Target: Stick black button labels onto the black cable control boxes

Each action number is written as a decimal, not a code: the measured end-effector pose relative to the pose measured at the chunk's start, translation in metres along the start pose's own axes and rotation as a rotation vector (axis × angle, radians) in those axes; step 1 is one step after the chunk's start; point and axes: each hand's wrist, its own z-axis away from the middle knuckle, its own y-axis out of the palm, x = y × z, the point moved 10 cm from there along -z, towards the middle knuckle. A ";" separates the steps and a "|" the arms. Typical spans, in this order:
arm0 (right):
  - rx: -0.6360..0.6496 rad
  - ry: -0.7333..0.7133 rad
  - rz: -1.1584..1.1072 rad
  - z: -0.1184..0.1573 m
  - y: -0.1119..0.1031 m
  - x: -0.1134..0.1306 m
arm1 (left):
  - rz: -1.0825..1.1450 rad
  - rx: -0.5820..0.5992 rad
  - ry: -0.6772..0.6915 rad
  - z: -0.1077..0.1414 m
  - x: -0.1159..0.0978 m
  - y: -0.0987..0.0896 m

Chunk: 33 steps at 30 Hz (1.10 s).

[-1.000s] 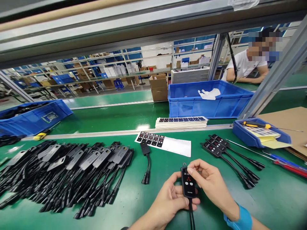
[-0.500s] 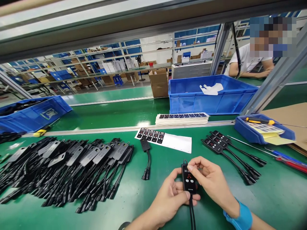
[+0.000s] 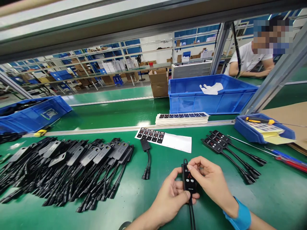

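My left hand (image 3: pixel 171 195) holds a black controller box (image 3: pixel 189 185) upright from its left side and below, with its two cables hanging down. The box's face carries a label with red marks and two white buttons. My right hand (image 3: pixel 208 179) has its thumb on the upper part of that face, fingers curled behind. Beyond my hands lies a white label sheet (image 3: pixel 178 142) with several black labels at its left. A smaller black unit (image 3: pixel 145 144) touches the sheet's lower edge. To the right rest three labelled controllers (image 3: pixel 217 140) with cables.
A large pile of black cabled units (image 3: pixel 79 156) covers the left. Behind stand a stack of label sheets (image 3: pixel 181 119) and a blue bin (image 3: pixel 206 100). A small blue tray (image 3: pixel 263 127) and screwdrivers (image 3: pixel 290 163) lie right. A person (image 3: pixel 251 60) sits beyond.
My hands stay on the same controller, nearly unmoved. The person beyond the bench has shifted their head slightly.
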 end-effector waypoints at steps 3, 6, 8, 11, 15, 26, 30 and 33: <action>-0.006 -0.045 0.055 0.001 -0.001 0.001 | -0.011 0.001 0.021 0.000 0.000 0.000; -0.004 -0.126 0.122 0.004 -0.002 0.008 | -0.020 0.001 0.028 -0.001 0.001 0.000; -0.012 -0.194 0.169 0.005 -0.002 0.014 | -0.020 0.004 0.032 -0.002 -0.001 0.000; -0.058 -0.208 0.237 0.002 -0.006 0.012 | 0.004 0.001 0.023 -0.002 -0.002 -0.003; 0.021 -0.027 0.178 -0.006 0.001 -0.016 | 0.054 -0.024 0.003 -0.004 -0.004 -0.009; 0.501 0.113 -0.058 0.018 0.058 -0.024 | 0.080 -0.154 0.043 -0.010 -0.011 -0.027; 0.487 0.160 -0.168 0.017 0.053 -0.026 | 0.044 -0.150 0.077 -0.010 -0.014 -0.023; 0.406 0.150 -0.058 0.014 0.045 -0.033 | -0.010 -0.142 0.088 -0.010 -0.011 -0.021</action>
